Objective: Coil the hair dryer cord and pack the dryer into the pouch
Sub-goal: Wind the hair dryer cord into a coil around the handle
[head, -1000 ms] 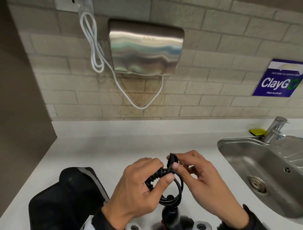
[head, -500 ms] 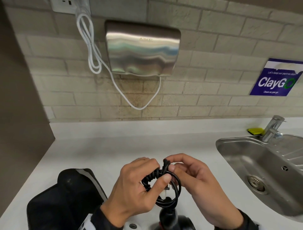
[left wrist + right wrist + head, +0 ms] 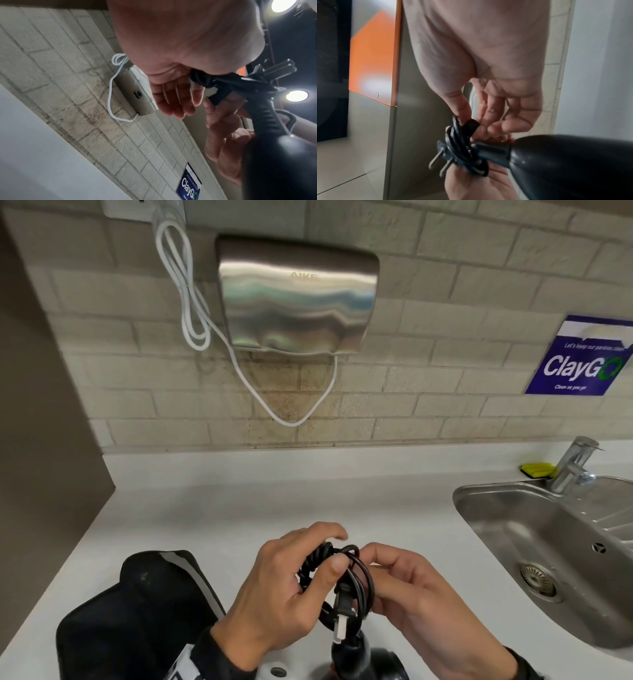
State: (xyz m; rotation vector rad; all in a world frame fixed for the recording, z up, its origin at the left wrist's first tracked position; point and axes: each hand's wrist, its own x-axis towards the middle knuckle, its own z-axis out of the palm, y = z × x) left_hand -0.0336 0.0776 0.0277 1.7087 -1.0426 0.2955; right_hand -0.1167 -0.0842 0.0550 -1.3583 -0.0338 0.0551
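Note:
Both hands hold the coiled black cord point(image 3: 358, 580) just above the white counter point(image 3: 239, 508). My left hand point(image 3: 329, 553) grips the wound part of the coil, thumb on top. At the coil's upper right my right hand point(image 3: 368, 556) pinches the cord point(image 3: 462, 148) between thumb and forefinger. The plug point(image 3: 342, 611) hangs inside the loop, prongs point(image 3: 440, 162) pointing down. The black dryer point(image 3: 363, 659) sits under the coil at the frame's bottom edge, mostly cut off. The black pouch point(image 3: 137, 618) lies on the counter to the left of my left hand.
A steel sink point(image 3: 513, 508) with a faucet point(image 3: 572, 463) and a yellow sponge point(image 3: 536, 469) lies to the right. A steel wall unit point(image 3: 298, 299) with a white cable point(image 3: 191, 302) hangs on the tiled wall. A dark panel point(image 3: 34, 440) closes the left side.
The plug end, held above the coil by my right hand a second ago, has gone through the loop and now hangs inside it. Both hands stay together over the dryer.

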